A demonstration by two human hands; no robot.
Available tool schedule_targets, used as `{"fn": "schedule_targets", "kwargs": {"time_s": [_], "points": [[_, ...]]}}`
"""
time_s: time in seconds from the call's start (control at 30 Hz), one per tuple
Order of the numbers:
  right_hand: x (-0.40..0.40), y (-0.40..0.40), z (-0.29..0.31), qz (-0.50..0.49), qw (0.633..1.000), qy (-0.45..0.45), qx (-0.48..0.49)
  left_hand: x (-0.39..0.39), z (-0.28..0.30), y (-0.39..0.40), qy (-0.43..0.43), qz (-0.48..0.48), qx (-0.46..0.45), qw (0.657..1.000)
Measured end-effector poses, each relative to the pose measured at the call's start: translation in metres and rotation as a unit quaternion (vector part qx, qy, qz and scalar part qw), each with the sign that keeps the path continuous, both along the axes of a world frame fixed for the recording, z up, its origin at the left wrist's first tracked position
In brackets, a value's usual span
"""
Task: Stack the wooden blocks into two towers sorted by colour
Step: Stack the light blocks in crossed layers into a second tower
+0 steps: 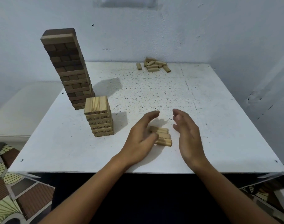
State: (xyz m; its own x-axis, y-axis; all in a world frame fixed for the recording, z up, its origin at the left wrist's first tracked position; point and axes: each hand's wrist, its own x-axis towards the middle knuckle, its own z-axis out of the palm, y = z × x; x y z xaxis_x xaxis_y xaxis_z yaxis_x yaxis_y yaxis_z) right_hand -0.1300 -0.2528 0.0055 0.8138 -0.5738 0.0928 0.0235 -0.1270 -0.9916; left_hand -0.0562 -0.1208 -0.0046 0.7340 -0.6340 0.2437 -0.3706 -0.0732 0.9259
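A tall tower of darker brown blocks (pixel 68 68) stands at the table's left, leaning slightly in the wide view. In front of it stands a short tower of light numbered blocks (pixel 99 117). Three light blocks (pixel 163 136) lie side by side near the front middle of the table. My left hand (pixel 142 136) is at their left end, its thumb touching them and its fingers stretched over them. My right hand (pixel 187 131) hovers just right of them, fingers relaxed, holding nothing. A loose pile of light blocks (pixel 155 65) lies at the far edge.
The white speckled table (pixel 218 118) stands against a pale wall at the back and right. A patterned floor covering (pixel 10 191) shows at the lower left beyond the table's front edge.
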Motion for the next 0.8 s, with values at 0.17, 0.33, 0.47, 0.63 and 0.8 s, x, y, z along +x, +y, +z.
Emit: {"fn": "schedule_targets", "kwargs": {"time_s": [0.17, 0.33, 0.47, 0.63, 0.8], "points": [[0.004, 0.015, 0.003, 0.014, 0.986, -0.042, 0.162, -0.005, 0.003, -0.007, 0.203, 0.035, -0.114, 0.972], [0.009, 0.024, 0.005, 0.031, 0.981, -0.049, 0.185, -0.014, 0.006, -0.016, 0.268, 0.047, -0.176, 0.946], [0.012, 0.025, 0.003, 0.033, 0.980, -0.059, 0.186, -0.018, 0.007, -0.021, 0.289, 0.055, -0.198, 0.935], [0.015, 0.028, 0.000, 0.014, 0.979, -0.071, 0.191, -0.022, 0.007, -0.024, 0.295, 0.066, -0.225, 0.926], [0.015, 0.028, -0.003, 0.007, 0.980, -0.069, 0.185, -0.021, 0.006, -0.021, 0.287, 0.062, -0.218, 0.931]]}}
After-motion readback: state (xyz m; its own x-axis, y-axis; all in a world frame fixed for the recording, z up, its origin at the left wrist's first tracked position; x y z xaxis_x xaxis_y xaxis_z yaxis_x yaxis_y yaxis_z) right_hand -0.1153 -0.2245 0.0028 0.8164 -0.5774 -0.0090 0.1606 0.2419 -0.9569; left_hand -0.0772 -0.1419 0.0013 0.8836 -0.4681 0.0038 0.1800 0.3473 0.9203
